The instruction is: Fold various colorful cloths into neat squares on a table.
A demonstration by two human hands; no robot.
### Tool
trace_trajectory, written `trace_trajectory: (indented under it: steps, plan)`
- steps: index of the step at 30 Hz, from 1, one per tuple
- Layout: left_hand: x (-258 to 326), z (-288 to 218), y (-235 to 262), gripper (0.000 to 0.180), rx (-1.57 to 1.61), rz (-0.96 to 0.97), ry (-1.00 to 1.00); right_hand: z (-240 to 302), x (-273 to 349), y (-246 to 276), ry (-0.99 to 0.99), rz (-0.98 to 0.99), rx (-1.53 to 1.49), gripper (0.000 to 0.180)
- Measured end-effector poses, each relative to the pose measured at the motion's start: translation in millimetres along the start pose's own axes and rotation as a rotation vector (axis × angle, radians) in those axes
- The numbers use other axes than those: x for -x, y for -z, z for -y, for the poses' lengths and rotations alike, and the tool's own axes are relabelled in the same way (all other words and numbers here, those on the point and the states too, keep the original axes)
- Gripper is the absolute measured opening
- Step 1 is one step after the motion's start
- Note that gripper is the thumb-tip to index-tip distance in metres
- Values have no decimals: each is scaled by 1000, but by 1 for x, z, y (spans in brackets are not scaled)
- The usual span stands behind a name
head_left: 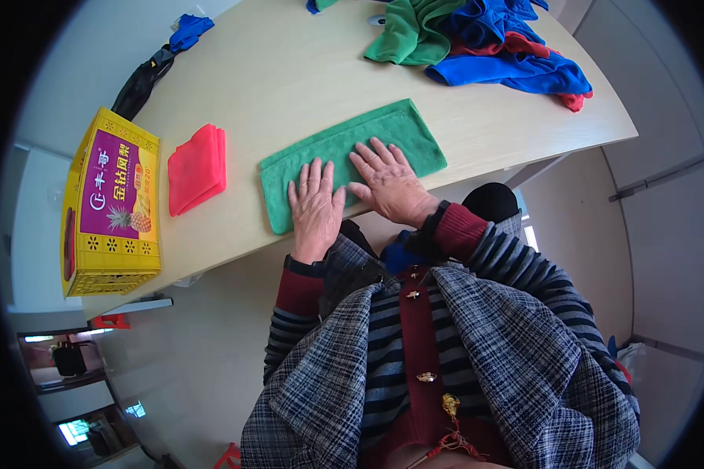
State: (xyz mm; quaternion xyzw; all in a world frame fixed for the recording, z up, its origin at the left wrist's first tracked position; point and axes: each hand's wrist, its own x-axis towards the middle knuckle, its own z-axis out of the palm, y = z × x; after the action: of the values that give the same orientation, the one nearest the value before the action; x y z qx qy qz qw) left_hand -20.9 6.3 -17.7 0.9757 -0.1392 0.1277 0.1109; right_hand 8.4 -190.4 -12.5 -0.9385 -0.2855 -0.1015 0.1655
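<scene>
folded green cloth (344,147) lies flat, slightly slanted, at the near edge of the surface (289,86). left hand (317,207) palm down on its left half, right hand (393,182) palm down toward its right half, just beside the left. both grips flat and open, fingers stretched out, nothing held. folded red cloth (197,170) to the left, apart. yellow box (109,207) just left of that. heap of blue, green and red cloths (508,69) at far right.
</scene>
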Motion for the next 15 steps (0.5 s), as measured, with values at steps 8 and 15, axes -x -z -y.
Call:
trace_trajectory:
  steps: [8,15]
  plan:
    - [13,31,11,59,-54,54,172,-61,-3,11,-118,0,124,64]
    - [16,57,18,60,-33,26,234,-70,-10,15,-122,-18,127,64]
